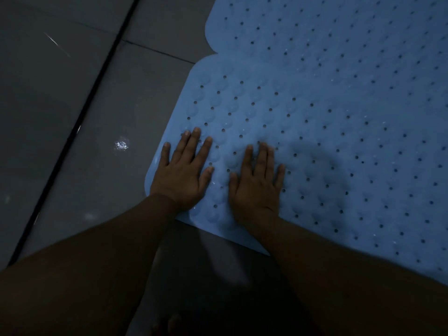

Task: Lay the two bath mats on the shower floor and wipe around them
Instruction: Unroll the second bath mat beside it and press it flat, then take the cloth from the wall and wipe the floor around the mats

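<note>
Two pale blue rubber bath mats dotted with small drain holes lie flat on the dark grey tiled shower floor (72,98), the nearer mat (315,146) with its rounded corner toward the person and the farther mat (339,27) beside it, their edges meeting or slightly overlapping at the notch on the left; which of the two is hard to tell in the dim light. The left hand (180,174) rests palm down near the nearer mat's left edge, fingers spread and holding nothing. The right hand (257,187) lies just beside it, also flat and open with fingers apart, pressing on the mat's surface. Both seem to be smoothing the mat or seating it on the tiles. The laying part looks nearly done, judging by how flat both mats sit. The wiping appears to remain: no cloth is in view, and a small bright wet spot (121,144) glints on the tiles left of the mat.
</note>
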